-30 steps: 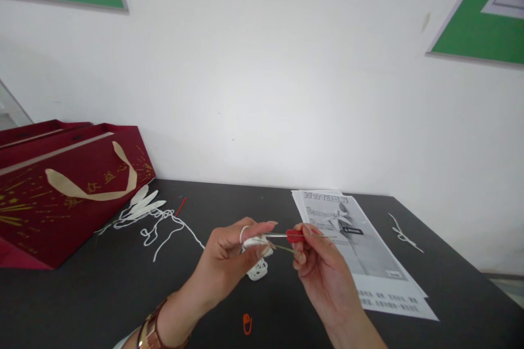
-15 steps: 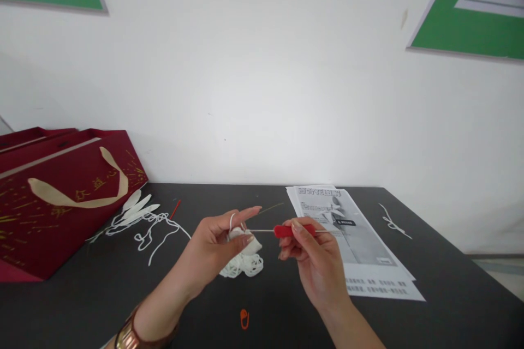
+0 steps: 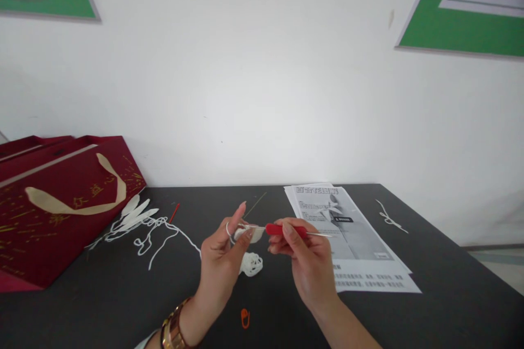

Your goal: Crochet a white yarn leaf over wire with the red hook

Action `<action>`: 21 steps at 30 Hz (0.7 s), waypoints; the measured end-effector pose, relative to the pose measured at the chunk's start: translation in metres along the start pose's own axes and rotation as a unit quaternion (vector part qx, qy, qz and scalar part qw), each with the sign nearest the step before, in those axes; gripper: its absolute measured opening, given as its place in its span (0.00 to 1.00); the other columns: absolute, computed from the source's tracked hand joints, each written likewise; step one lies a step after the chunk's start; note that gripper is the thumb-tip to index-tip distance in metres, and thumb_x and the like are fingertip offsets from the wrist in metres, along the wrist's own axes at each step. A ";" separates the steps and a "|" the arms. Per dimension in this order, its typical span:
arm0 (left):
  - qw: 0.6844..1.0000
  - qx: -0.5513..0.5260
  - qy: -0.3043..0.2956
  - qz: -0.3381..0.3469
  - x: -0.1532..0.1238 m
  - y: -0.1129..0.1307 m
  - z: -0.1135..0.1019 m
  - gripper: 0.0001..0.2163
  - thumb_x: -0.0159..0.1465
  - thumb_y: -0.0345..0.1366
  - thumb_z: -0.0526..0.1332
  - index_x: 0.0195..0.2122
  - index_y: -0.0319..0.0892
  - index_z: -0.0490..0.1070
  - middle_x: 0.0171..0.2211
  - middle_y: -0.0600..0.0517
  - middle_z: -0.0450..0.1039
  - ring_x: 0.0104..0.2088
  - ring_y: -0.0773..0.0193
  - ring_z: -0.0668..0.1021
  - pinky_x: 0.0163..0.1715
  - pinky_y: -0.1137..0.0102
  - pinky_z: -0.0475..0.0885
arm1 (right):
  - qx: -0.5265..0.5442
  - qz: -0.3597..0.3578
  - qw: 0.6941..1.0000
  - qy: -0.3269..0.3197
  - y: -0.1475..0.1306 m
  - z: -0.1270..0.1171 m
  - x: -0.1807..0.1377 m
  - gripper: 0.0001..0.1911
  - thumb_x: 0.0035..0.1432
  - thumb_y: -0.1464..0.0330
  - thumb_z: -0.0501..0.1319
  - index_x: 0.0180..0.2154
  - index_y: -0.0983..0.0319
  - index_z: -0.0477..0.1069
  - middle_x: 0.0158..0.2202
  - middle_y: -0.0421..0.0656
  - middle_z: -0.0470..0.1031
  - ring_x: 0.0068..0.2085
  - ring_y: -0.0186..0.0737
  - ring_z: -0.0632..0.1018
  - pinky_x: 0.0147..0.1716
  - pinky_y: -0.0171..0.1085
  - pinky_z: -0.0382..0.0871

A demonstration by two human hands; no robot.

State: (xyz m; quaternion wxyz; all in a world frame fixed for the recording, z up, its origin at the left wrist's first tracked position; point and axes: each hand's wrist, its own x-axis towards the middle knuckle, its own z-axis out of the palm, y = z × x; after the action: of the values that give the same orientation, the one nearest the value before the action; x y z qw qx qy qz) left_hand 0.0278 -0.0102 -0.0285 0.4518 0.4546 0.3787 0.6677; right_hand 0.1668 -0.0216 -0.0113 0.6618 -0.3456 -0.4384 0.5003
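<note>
My right hand [image 3: 309,262] is closed around the red handle of a crochet hook [image 3: 286,229], whose metal shaft points left. Between thumb and fingers, my left hand [image 3: 223,253] pinches a small white crochet piece [image 3: 256,235], with yarn looped round its raised index finger. The hook's tip reaches the piece at the left fingertips; the exact stitch is hidden. A thin greenish wire sticks up and right from behind the left fingers. Below the piece, a bundle of white yarn [image 3: 251,265] lies on the black table [image 3: 213,316], partly covered by my left hand.
A dark red gift bag [image 3: 82,191] stands at the left. Beside it lie white crocheted petals [image 3: 135,216] with loose yarn and a red needle [image 3: 174,212]. An orange stitch marker [image 3: 245,318] sits in front. Printed sheets [image 3: 368,262] and a short white yarn piece [image 3: 391,219] are at the right.
My left hand has turned more upright, its index finger now pointing up, and the wire has tilted steeper. My right hand has shifted slightly left with the crochet hook. The view has moved a little.
</note>
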 end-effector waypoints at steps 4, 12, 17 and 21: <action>0.987 -0.107 0.030 -0.113 0.001 0.006 0.004 0.24 0.53 0.30 0.68 0.52 0.51 0.71 0.28 0.58 0.74 0.29 0.73 0.73 0.35 0.77 0.67 | -0.243 -0.266 0.927 -0.105 0.005 -0.004 -0.008 0.16 0.57 0.79 0.57 0.45 0.61 0.73 0.38 0.49 0.79 0.36 0.40 0.79 0.34 0.37 0.76; 0.933 -0.264 -0.071 -0.235 0.013 0.032 -0.003 0.28 0.51 0.24 0.66 0.54 0.40 0.68 0.26 0.52 0.75 0.26 0.67 0.75 0.30 0.72 0.69 | -0.237 -0.320 0.905 -0.152 0.003 -0.010 -0.006 0.23 0.55 0.84 0.56 0.48 0.57 0.72 0.42 0.47 0.75 0.38 0.38 0.78 0.33 0.36 0.76; 0.937 -0.271 -0.085 -0.204 0.017 0.041 -0.010 0.26 0.51 0.24 0.66 0.52 0.41 0.70 0.26 0.52 0.75 0.26 0.69 0.74 0.28 0.75 0.67 | -0.114 -0.237 0.958 -0.119 -0.001 -0.010 -0.004 0.13 0.60 0.77 0.57 0.41 0.57 0.75 0.38 0.44 0.75 0.31 0.36 0.77 0.27 0.37 0.75; 0.937 -0.261 -0.116 -0.202 0.018 0.045 -0.013 0.25 0.51 0.24 0.66 0.51 0.41 0.72 0.27 0.52 0.74 0.27 0.69 0.73 0.29 0.75 0.67 | -0.064 -0.207 0.968 -0.123 -0.003 -0.014 -0.004 0.10 0.60 0.75 0.57 0.40 0.59 0.75 0.36 0.45 0.74 0.31 0.38 0.77 0.27 0.38 0.74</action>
State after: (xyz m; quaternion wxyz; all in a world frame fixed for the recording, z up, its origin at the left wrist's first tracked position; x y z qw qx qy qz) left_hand 0.0008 -0.0085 0.0134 0.7204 0.3092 0.2201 0.5804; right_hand 0.1803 -0.0267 -0.0149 0.6684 -0.2246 -0.6097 0.3621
